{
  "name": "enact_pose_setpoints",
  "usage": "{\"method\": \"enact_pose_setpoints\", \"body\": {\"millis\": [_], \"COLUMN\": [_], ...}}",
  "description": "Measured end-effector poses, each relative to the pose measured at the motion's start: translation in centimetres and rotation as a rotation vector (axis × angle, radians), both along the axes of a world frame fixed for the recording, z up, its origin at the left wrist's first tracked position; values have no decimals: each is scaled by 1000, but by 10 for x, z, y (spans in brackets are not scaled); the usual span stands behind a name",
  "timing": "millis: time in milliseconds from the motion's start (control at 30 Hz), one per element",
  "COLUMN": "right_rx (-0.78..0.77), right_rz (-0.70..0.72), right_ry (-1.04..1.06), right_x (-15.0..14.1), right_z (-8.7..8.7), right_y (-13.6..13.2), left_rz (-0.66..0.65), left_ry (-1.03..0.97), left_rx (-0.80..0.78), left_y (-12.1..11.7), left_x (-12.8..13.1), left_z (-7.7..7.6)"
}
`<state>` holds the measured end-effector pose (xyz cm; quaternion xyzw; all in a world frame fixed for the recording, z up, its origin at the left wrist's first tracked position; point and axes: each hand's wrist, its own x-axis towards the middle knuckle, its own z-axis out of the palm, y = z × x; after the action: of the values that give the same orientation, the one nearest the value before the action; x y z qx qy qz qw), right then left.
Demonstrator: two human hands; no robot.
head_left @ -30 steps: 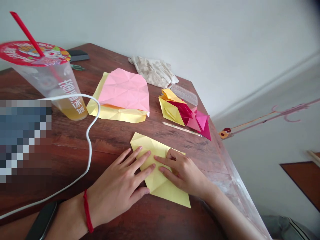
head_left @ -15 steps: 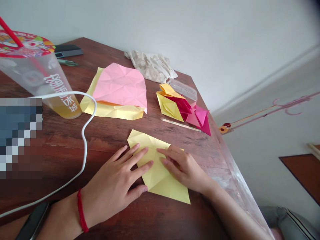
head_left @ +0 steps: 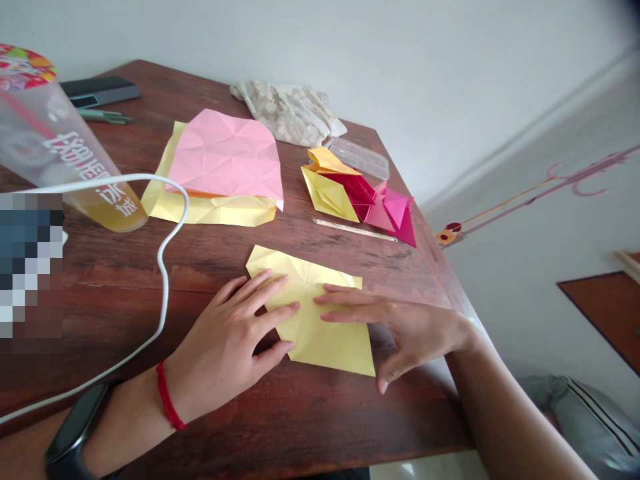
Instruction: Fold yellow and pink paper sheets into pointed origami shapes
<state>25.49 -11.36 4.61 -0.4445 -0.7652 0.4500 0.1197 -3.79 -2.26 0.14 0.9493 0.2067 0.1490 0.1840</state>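
My left hand [head_left: 225, 347] is spread flat on the yellow origami sheet [head_left: 313, 320], mid-desk [head_left: 300, 420], and my right hand [head_left: 413, 327] rests its fingers there too: hands apart, neither gripping. Beyond lie a creased pink sheet [head_left: 225, 157], folded magenta-and-yellow origami pieces [head_left: 355, 190] and a clear plastic rod [head_left: 355, 230] — a white cable [head_left: 163, 267] curves left, beside a plastic cup [head_left: 55, 147].

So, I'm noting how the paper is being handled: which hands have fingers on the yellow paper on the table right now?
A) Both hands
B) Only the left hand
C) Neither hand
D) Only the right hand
A: the fingers of the left hand and of the right hand both lie on the yellow paper.
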Motion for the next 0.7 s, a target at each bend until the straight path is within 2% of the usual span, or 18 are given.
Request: {"method": "enact_pose_setpoints", "body": {"millis": [100,200,300,367,500,700], "right_rx": [65,86,151,237,334,333], "right_rz": [-147,-385,-621,-712,-737,-739], "right_ry": [47,65,-17,-85,-207,-276], "right_x": [-9,-23,-38,-46,-55,-59], "right_z": [-3,-12,-23,-30,-37,-36], "right_y": [1,5,7,7,6,9], "left_rz": [-6,-9,-9,-10,-13,-13], "left_ry": [7,13,16,18,26,30], "left_rx": [-2,0,4,1,-4,-5], "left_y": [0,0,0,0,0,0], "left_x": [-1,-2,-2,-1,-1,-1], "left_z": [0,0,1,1,3,3]}}
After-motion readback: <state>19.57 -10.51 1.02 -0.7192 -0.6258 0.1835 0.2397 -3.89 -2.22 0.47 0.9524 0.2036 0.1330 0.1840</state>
